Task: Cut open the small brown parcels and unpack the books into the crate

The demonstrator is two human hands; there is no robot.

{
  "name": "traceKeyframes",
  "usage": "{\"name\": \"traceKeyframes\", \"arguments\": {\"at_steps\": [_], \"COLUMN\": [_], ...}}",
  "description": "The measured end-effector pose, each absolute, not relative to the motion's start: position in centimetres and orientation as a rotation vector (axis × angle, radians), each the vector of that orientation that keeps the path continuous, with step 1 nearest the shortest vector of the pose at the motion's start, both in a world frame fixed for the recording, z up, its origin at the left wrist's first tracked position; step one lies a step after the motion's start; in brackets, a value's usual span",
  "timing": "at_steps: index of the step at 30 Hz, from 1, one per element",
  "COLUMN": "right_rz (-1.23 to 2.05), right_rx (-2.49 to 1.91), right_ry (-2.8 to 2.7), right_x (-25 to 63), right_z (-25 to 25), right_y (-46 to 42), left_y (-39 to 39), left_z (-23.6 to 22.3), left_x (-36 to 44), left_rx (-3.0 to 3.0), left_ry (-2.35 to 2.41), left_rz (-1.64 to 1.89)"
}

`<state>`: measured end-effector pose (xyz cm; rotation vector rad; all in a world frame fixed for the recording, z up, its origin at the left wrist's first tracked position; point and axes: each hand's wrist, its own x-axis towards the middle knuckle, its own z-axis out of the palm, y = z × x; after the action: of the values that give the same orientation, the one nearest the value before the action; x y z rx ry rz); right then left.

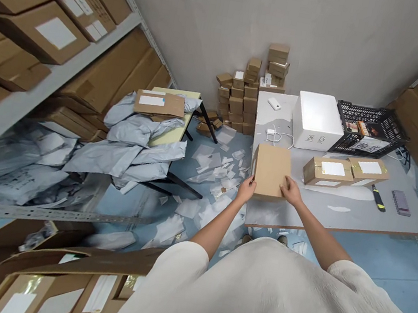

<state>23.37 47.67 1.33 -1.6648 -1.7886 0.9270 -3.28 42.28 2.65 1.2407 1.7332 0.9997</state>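
Observation:
A plain brown cardboard box (271, 170) lies at the left end of the grey-topped table, between my two hands. My left hand (247, 189) grips its left side near the front corner, fingers closed against the edge. On the opposite side, my right hand (291, 189) holds the box by its right edge, fingers bent onto it. Part of a white label shows on the box's left side. To the right sit two taped boxes with white labels, a nearer one (328, 172) and another (368, 171) touching it.
Behind stand a white foam box (317, 122) and a black plastic crate (369, 132). A yellow-black utility knife (378, 198) lies on the table (353, 210) at right. Paper scraps (215, 166) litter the floor. Left are a small table with grey mailing bags (128, 129) and loaded shelves.

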Motion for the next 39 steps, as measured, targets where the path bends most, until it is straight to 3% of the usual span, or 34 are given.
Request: {"name": "traceKeyframes", "arguments": {"at_steps": [10, 18, 27, 39], "right_rz": [0.898, 0.829, 0.656, 0.639], "right_rx": [-1.676, -1.713, -1.66, -1.718], "right_ry": [-1.804, -1.734, -1.772, -1.908], "right_x": [22.1, 25.7, 35.0, 49.0], "right_z": [1.4, 1.7, 1.5, 1.6], "right_y": [47.2, 47.0, 50.3, 58.2], "left_y": [42.2, 43.6, 46.7, 54.4], "left_z": [2.2, 4.7, 7.8, 6.6], "left_x": [-4.1, -0.1, 8.6, 25.7], "left_rx": [1.307, 1.635, 1.933, 2.017], "left_ry": [1.743, 1.693, 1.587, 1.579], "left_rz": [0.993, 0.917, 0.762, 0.451]}}
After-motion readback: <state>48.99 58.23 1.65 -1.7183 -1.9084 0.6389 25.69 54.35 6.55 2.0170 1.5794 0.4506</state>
